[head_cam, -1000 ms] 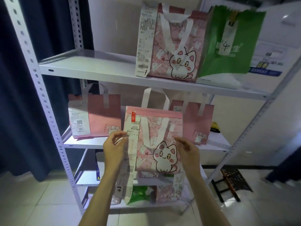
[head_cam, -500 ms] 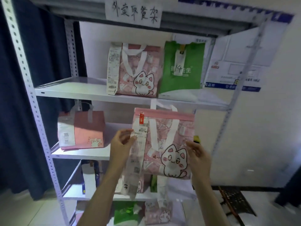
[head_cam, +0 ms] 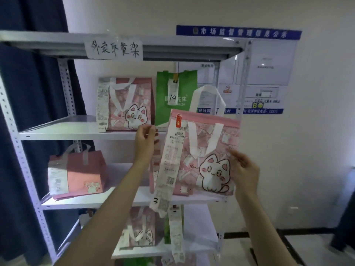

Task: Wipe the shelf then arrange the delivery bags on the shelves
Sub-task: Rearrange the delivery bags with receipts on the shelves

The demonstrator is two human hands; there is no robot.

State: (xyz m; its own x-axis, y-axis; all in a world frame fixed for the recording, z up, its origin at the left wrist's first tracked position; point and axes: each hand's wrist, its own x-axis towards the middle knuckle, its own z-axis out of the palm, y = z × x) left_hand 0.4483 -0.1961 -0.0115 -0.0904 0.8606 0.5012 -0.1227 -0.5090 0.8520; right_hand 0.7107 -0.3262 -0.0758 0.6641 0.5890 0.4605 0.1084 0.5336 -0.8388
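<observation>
Gripping pink bag (head_cam: 207,156) w/ right hand (head_cam: 244,169); left hand (head_cam: 145,140) pinched, contents unclear.

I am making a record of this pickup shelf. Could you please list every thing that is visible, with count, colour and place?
held cat bag: 1, pink, in front of the rack, long receipt marked 3
cat bag: 1, pink, upper shelf
green bag: 1, green, upper shelf, tag 14
plain bag: 1, pink, middle shelf, left
lower bags: at least 2, pink and green, lower shelves
rack: 1, white
handwritten sign: 1, white, top
notice board: 1, blue and white, wall
left hand: grip near the bag's left edge
right hand: grip on the bag's right side
</observation>
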